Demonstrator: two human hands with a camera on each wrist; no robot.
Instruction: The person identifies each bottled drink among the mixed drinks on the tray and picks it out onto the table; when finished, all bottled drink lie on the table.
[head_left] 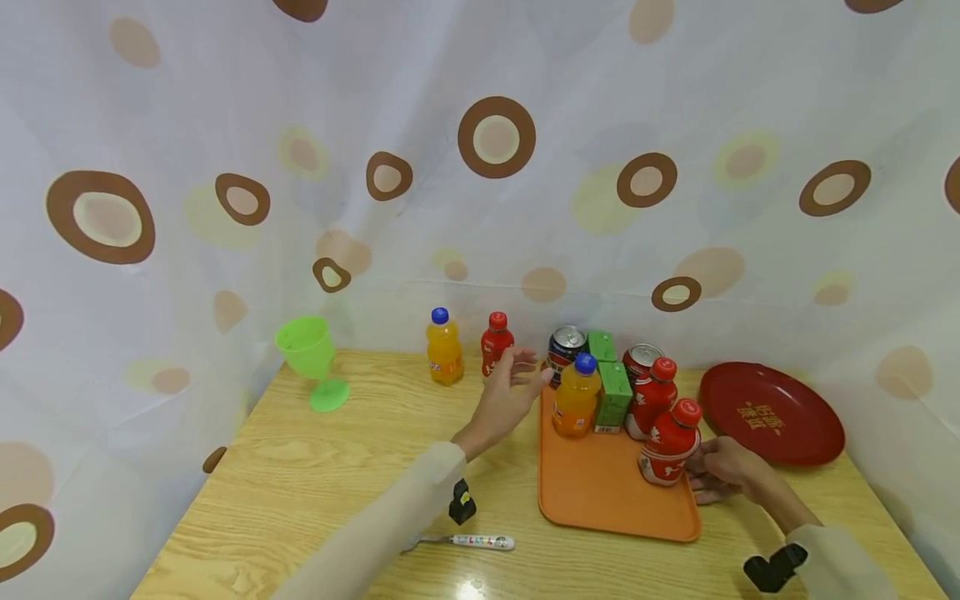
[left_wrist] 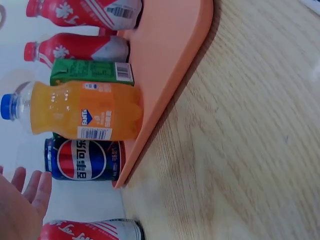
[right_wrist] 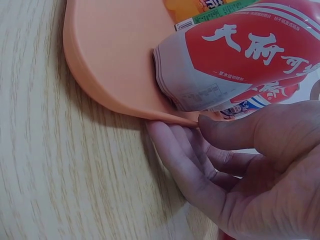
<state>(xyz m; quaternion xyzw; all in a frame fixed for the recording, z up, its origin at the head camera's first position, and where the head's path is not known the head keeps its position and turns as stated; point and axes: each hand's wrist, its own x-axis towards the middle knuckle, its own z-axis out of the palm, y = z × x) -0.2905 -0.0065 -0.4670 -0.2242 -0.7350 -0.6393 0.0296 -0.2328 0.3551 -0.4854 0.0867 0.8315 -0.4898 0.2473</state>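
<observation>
My right hand (head_left: 726,469) pinches the right rim of the orange tray (head_left: 600,496); in the right wrist view the thumb lies on the rim, the fingers below it. On the tray stand an orange soda bottle (head_left: 576,404) with a blue cap, green drink cartons (head_left: 613,396), two red bottles (head_left: 670,450), a red can (head_left: 642,358) and a dark blue cola can (left_wrist: 82,159). My left hand (head_left: 510,400), fingers relaxed and holding nothing, hovers off the tray's far left corner, near the cola can and another red bottle (head_left: 497,343) standing on the table.
A second orange soda bottle (head_left: 445,348) and a green goblet (head_left: 309,354) stand at the back left of the wooden table (head_left: 337,467). A fork-like utensil (head_left: 480,542) lies in front. Against the curtain at the right rests a dark red plate (head_left: 802,417).
</observation>
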